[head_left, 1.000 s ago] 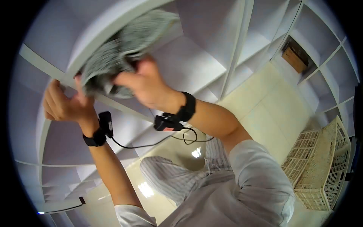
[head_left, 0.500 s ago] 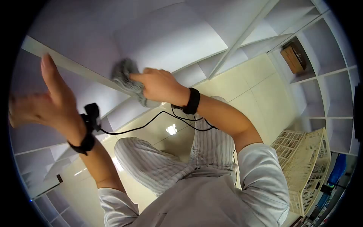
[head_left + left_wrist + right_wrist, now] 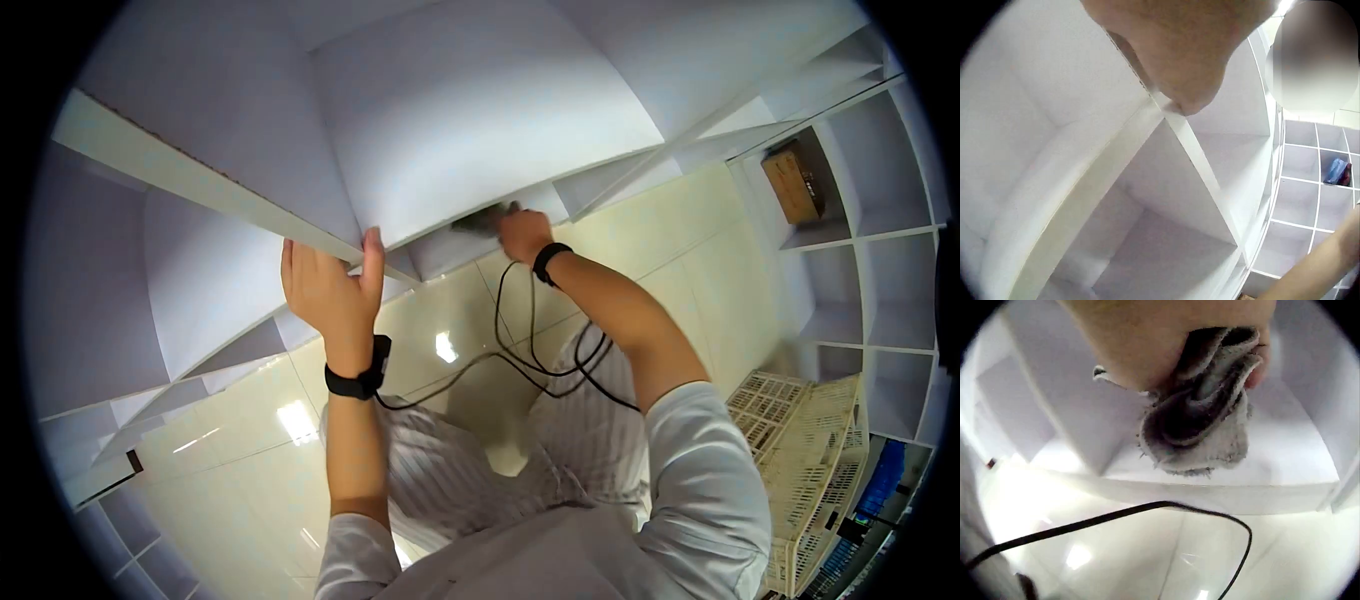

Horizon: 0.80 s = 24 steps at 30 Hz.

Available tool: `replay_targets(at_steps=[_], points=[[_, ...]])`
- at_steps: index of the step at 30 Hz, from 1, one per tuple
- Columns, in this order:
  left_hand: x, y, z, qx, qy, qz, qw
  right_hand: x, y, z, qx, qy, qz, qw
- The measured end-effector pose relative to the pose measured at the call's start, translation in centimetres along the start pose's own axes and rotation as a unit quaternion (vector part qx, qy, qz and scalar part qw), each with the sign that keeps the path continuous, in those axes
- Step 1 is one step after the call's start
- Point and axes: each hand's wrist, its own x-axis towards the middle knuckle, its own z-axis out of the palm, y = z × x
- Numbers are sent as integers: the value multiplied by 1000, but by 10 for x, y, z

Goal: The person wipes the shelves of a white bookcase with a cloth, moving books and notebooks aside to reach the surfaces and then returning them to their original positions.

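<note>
In the head view, my right hand grips a grey cloth inside a low compartment near the floor, its far part darkened under the shelf board. Seen from the right wrist, the fuzzy cloth is bunched in folds beneath the hand, over the white shelf board. My left hand holds the front edge of a white shelf divider, thumb on one side and fingers on the other; the fingertips are partly hidden behind it. The left wrist view has this hand at a crossing of shelf panels.
White shelving surrounds the person, with a cardboard box in a right-hand compartment. Cream plastic crates stand on the tiled floor at the right. A black cable loops between the wrists above the knees.
The cloth, first spread between both hands at the upper shelf, is now bunched in my right hand and moved down into the low compartment. My left hand swung left, then came onto the divider.
</note>
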Motion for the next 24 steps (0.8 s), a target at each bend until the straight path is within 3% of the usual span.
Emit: replay_targets(at_steps=[2, 3, 5, 6, 7, 8, 9, 10, 11, 12, 14, 15, 19, 21, 24], points=[[-2, 2, 3, 27, 16, 21, 999, 46, 25, 54, 84, 59, 192, 976], [-3, 5, 3, 14, 21, -5, 1000, 44, 13, 60, 88, 56, 189, 976], [-7, 6, 8, 4, 28, -28, 999, 43, -26, 61, 243, 110, 350, 898], [-8, 7, 9, -4, 32, -44, 999, 54, -45, 69, 250, 84, 341, 902], [-9, 8, 11, -13, 35, -62, 997, 79, -60, 112, 195, 112, 264, 938], [-11, 8, 13, -13, 34, -60, 998, 100, -81, 130, 285, 114, 265, 914], [-12, 7, 13, -10, 37, -55, 998, 99, -107, 137, 178, 306, 218, 909], [-14, 6, 12, -9, 38, -51, 998, 65, -117, 101, 207, 296, 89, 928], [-15, 6, 9, -4, 26, -55, 998, 73, -126, 122, 196, 329, 72, 921], [-16, 6, 9, -10, 21, -52, 998, 65, -121, 121, 189, 267, 47, 944], [-15, 5, 10, -44, 36, -66, 996, 56, -104, 127, 180, 272, 22, 945], [-15, 2, 10, -42, 31, -48, 998, 54, -90, 128, 180, 276, 29, 944], [-12, -1, 6, -27, 17, -27, 999, 55, -13, 129, 113, 218, 216, 945], [-8, -3, 3, -37, 11, -15, 999, 60, 24, 128, 82, 282, 242, 925], [-3, -15, -5, -19, -23, 31, 999, 75, 60, 107, 114, 194, 299, 927]])
